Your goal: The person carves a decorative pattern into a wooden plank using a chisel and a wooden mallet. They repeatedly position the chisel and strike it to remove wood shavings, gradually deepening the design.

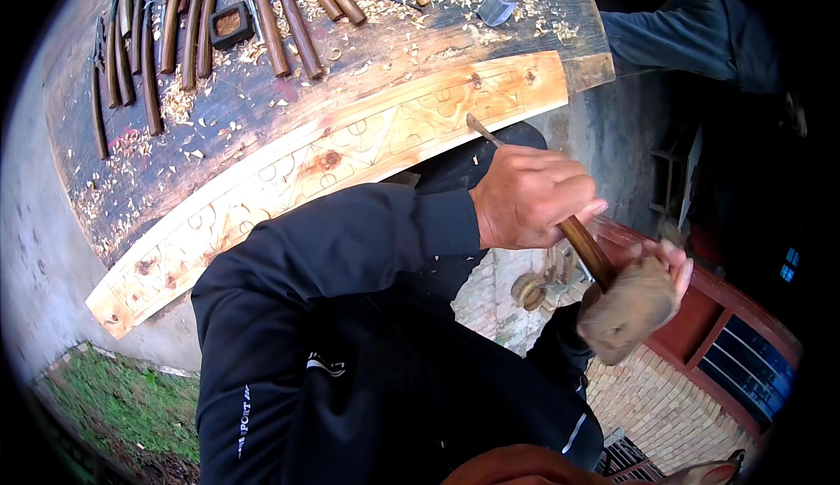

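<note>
My left hand [532, 195] is wrapped round a wood-handled chisel [584, 247], whose metal blade slants up and left to the pale plank. This long wooden plank [289, 170] lies along the near edge of the dark workbench, with a pencilled pattern and some knots on its face. The blade tip is at the plank's right part, by its near edge. Blurred by motion, a wooden mallet [626, 317] is gripped in my right hand [672, 266]. The mallet overlaps the butt end of the chisel handle; whether they touch I cannot tell. Its head partly hides the right fingers.
Several wood-handled carving tools [191, 39] lie across the far side of the workbench [219, 126] among wood shavings [179, 104]. A small dark square box [230, 26] and clear plastic pieces [496, 9] are there too. At the upper right is another person's dark sleeve [674, 34].
</note>
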A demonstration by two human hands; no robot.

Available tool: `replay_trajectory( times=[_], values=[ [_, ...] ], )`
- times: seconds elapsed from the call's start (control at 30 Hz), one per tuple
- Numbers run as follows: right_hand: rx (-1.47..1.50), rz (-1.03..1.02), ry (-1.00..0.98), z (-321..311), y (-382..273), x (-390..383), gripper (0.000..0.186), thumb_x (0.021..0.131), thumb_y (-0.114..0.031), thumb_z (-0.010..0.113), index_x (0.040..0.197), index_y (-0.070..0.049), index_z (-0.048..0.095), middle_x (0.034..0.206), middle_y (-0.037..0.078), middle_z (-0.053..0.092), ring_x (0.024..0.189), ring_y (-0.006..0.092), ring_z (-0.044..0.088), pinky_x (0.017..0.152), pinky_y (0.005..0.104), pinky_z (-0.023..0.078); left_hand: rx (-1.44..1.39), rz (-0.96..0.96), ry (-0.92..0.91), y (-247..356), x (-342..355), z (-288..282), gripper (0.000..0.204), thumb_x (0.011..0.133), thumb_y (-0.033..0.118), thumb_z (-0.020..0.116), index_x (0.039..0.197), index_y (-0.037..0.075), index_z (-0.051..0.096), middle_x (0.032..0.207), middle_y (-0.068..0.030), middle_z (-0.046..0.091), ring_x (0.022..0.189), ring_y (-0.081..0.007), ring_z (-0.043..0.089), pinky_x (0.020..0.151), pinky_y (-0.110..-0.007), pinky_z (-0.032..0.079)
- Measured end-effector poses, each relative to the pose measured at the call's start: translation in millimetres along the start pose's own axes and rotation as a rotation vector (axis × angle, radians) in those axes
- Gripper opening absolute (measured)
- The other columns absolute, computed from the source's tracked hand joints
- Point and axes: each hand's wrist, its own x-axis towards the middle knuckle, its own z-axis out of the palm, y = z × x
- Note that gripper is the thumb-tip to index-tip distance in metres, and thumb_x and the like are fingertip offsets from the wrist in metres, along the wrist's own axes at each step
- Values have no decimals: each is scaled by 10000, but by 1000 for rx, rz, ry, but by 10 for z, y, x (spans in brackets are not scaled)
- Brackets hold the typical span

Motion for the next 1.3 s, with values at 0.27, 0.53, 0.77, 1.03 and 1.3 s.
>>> replay_trajectory(
  times=[0.27,0.53,0.77,1.03,1.3],
  values=[
    [-285,404,31,-29,-59,-149,81,970,-46,638,1041,-5,643,1072,82,705,1026,227,679,1181,458,375,-53,150,-267,-26,-80,22,424,793,157,830,633,105,441,603,-36,425,482,-212,471,431,-336,359],
    [233,644,222,-10,193,-374,673,906,26,697,1481,66,349,1164,193,641,928,209,650,907,354,525,-76,322,-334,38,-56,81,444,751,190,856,624,83,444,602,-31,372,453,-188,393,409,-322,261],
    [237,462,123,10,349,-490,645,905,26,700,1458,68,371,1132,201,644,908,222,660,881,357,538,25,258,-298,-32,-92,87,451,762,228,863,610,69,469,579,-41,383,447,-201,412,407,-331,268],
    [197,540,46,-18,287,-528,628,927,69,660,1475,42,352,1179,160,622,978,211,646,896,354,536,4,221,-298,-66,-110,88,441,781,237,862,623,73,484,588,-46,386,460,-217,443,411,-348,281],
    [82,438,-68,-84,303,-532,687,933,70,669,1518,24,311,1197,156,602,962,190,636,899,328,527,17,173,-242,-66,-112,101,439,813,232,856,640,75,485,593,-54,402,466,-233,452,416,-356,290]
  ],
)
